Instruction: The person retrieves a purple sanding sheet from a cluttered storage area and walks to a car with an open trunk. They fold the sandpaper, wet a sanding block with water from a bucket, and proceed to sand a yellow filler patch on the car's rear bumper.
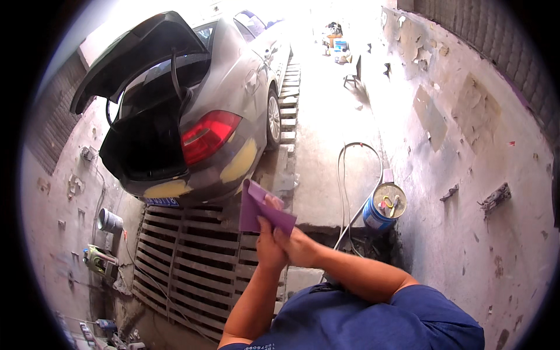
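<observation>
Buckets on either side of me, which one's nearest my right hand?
The blue bucket, beside the right wall. The other, a pale grey bucket over by the left wall, is farther from your right hand.

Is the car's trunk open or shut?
Open: the lid stands raised, and the dark trunk space at the back of the car shows beneath it.

Shirt [356, 318] was dark blue, cloth creased in soft folds. Small pale print [261, 347] showed near bottom edge of view. Right sleeve [440, 312] was short, same blue, loose. Forearms [364, 277] and hands [272, 249] were bare.
</observation>
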`<move>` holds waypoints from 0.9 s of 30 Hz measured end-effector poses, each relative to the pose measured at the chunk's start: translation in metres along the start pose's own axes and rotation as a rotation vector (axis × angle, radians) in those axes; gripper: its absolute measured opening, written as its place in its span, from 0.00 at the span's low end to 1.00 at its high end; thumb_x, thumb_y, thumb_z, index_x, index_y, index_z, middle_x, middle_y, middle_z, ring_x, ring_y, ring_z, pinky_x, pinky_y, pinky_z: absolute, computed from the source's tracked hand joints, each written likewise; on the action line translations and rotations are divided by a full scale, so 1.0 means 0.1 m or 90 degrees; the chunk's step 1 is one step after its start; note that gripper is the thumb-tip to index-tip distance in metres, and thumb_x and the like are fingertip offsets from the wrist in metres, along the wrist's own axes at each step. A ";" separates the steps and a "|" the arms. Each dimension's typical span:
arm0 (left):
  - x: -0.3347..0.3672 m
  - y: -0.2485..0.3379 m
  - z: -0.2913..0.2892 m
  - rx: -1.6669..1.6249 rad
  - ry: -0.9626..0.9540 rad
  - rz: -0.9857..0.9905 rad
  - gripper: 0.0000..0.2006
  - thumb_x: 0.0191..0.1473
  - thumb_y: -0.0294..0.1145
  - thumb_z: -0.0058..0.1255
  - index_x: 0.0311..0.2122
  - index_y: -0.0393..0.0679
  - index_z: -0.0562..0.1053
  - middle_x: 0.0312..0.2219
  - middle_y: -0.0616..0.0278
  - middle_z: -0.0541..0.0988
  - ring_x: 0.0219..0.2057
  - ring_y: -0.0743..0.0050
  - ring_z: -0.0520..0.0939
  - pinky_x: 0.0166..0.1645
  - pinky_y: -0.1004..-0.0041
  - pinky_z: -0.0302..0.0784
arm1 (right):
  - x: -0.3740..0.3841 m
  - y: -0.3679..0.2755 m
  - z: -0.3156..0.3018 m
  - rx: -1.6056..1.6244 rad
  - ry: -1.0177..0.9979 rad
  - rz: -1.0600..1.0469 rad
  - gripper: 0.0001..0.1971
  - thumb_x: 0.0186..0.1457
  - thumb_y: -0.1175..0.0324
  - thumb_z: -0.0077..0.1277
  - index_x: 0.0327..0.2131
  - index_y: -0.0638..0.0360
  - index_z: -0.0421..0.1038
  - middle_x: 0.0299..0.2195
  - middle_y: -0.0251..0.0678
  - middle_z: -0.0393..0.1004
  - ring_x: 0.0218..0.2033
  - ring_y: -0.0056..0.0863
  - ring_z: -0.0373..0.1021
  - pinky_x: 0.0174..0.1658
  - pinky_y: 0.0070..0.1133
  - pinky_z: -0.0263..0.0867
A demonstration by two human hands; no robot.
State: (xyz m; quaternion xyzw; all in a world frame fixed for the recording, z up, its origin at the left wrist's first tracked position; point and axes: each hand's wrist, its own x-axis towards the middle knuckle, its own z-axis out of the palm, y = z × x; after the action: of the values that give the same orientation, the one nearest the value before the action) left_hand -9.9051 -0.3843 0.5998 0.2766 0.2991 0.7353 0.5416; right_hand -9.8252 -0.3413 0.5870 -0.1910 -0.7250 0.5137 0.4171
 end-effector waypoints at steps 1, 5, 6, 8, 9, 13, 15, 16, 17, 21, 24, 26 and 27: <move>-0.03 -0.01 0.07 0.009 -0.018 0.004 0.30 0.69 0.52 0.22 0.66 0.41 0.52 0.65 0.58 0.55 0.66 0.68 0.54 0.69 0.67 0.47 | 0.09 0.08 -0.11 0.153 -0.058 0.139 0.30 0.68 0.52 0.30 0.65 0.63 0.46 0.65 0.45 0.43 0.65 0.39 0.37 0.66 0.31 0.37; -0.06 0.06 -0.02 0.128 -0.025 0.029 0.29 0.69 0.50 0.24 0.66 0.40 0.52 0.65 0.59 0.56 0.65 0.68 0.55 0.69 0.67 0.48 | 0.06 -0.13 -0.09 0.087 -0.110 0.056 0.29 0.69 0.58 0.30 0.67 0.61 0.42 0.70 0.48 0.32 0.71 0.42 0.23 0.69 0.31 0.26; -0.06 0.05 -0.05 0.040 0.004 0.011 0.29 0.69 0.50 0.24 0.66 0.39 0.53 0.63 0.59 0.58 0.65 0.69 0.57 0.68 0.67 0.49 | -0.01 -0.16 -0.02 -0.011 -0.101 -0.062 0.29 0.69 0.59 0.31 0.67 0.62 0.42 0.70 0.48 0.32 0.71 0.42 0.23 0.69 0.30 0.26; -0.06 0.06 0.08 -0.055 0.014 -0.037 0.28 0.69 0.50 0.25 0.64 0.39 0.55 0.61 0.59 0.61 0.63 0.70 0.60 0.68 0.67 0.51 | -0.02 -0.06 -0.02 -0.013 -0.027 -0.063 0.30 0.68 0.56 0.32 0.67 0.62 0.42 0.69 0.49 0.38 0.71 0.34 0.34 0.69 0.26 0.33; -0.08 0.06 0.16 -0.054 -0.009 -0.062 0.28 0.69 0.50 0.25 0.64 0.39 0.56 0.61 0.58 0.62 0.63 0.70 0.61 0.67 0.67 0.51 | 0.07 0.11 -0.12 -0.009 -0.005 -0.018 0.29 0.68 0.59 0.33 0.67 0.62 0.43 0.69 0.49 0.38 0.70 0.38 0.35 0.69 0.28 0.35; -0.18 0.16 -0.22 0.111 -0.040 -0.062 0.23 0.68 0.44 0.35 0.60 0.39 0.62 0.54 0.58 0.69 0.56 0.69 0.70 0.61 0.69 0.63 | 0.42 -0.31 -0.54 0.134 0.012 0.221 0.24 0.68 0.64 0.36 0.63 0.64 0.54 0.56 0.52 0.66 0.58 0.39 0.63 0.60 0.27 0.59; -0.13 0.29 -0.19 0.050 0.047 -0.098 0.18 0.67 0.34 0.39 0.58 0.37 0.64 0.49 0.60 0.74 0.49 0.67 0.76 0.54 0.70 0.71 | 0.38 -0.35 -0.61 -0.081 0.031 0.074 0.22 0.66 0.67 0.38 0.60 0.67 0.58 0.53 0.54 0.68 0.56 0.42 0.66 0.58 0.29 0.61; -0.09 0.29 -0.23 0.186 0.027 -0.048 0.19 0.66 0.32 0.39 0.58 0.36 0.63 0.50 0.58 0.73 0.50 0.66 0.76 0.54 0.70 0.70 | 0.34 -0.37 -0.60 -0.149 0.051 0.008 0.21 0.65 0.68 0.40 0.58 0.68 0.60 0.51 0.54 0.70 0.54 0.42 0.68 0.56 0.30 0.64; -0.06 0.29 -0.28 0.322 0.008 0.003 0.19 0.65 0.30 0.38 0.58 0.34 0.62 0.50 0.56 0.73 0.50 0.64 0.76 0.54 0.69 0.70 | 0.30 -0.38 -0.58 -0.216 0.072 -0.059 0.20 0.64 0.70 0.41 0.56 0.70 0.62 0.49 0.55 0.71 0.52 0.43 0.70 0.54 0.31 0.66; -0.01 0.24 -0.18 0.573 -0.017 0.078 0.21 0.63 0.26 0.38 0.60 0.30 0.59 0.51 0.48 0.72 0.52 0.59 0.75 0.54 0.67 0.70 | 0.14 -0.39 -0.36 -0.456 -0.044 -0.258 0.29 0.53 0.78 0.43 0.61 0.70 0.56 0.59 0.58 0.61 0.62 0.51 0.58 0.64 0.37 0.55; -0.01 0.27 -0.26 0.770 -0.147 0.122 0.23 0.62 0.26 0.40 0.61 0.30 0.57 0.53 0.41 0.71 0.54 0.55 0.74 0.54 0.65 0.70 | 0.10 -0.44 -0.30 -0.597 -0.086 -0.307 0.31 0.51 0.75 0.46 0.60 0.71 0.56 0.59 0.55 0.61 0.60 0.51 0.61 0.63 0.40 0.56; -0.06 0.19 -0.13 0.643 -0.112 0.124 0.23 0.60 0.24 0.40 0.60 0.32 0.59 0.54 0.38 0.69 0.55 0.49 0.73 0.56 0.62 0.69 | 0.13 -0.29 -0.37 -0.596 -0.067 -0.249 0.30 0.52 0.72 0.46 0.60 0.69 0.58 0.59 0.54 0.62 0.58 0.55 0.62 0.62 0.42 0.58; -0.08 0.19 -0.08 0.620 -0.109 0.085 0.23 0.60 0.24 0.39 0.60 0.32 0.59 0.54 0.37 0.69 0.56 0.48 0.72 0.57 0.61 0.68 | 0.12 -0.26 -0.39 -0.598 -0.059 -0.221 0.30 0.52 0.71 0.46 0.60 0.68 0.58 0.58 0.54 0.63 0.58 0.56 0.62 0.61 0.42 0.58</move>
State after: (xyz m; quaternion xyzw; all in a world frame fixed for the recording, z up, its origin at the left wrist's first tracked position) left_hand -9.9208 -0.3980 0.6078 0.5752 0.5442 0.5179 0.3238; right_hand -9.7974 -0.3205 0.6203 -0.2116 -0.9168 0.0628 0.3329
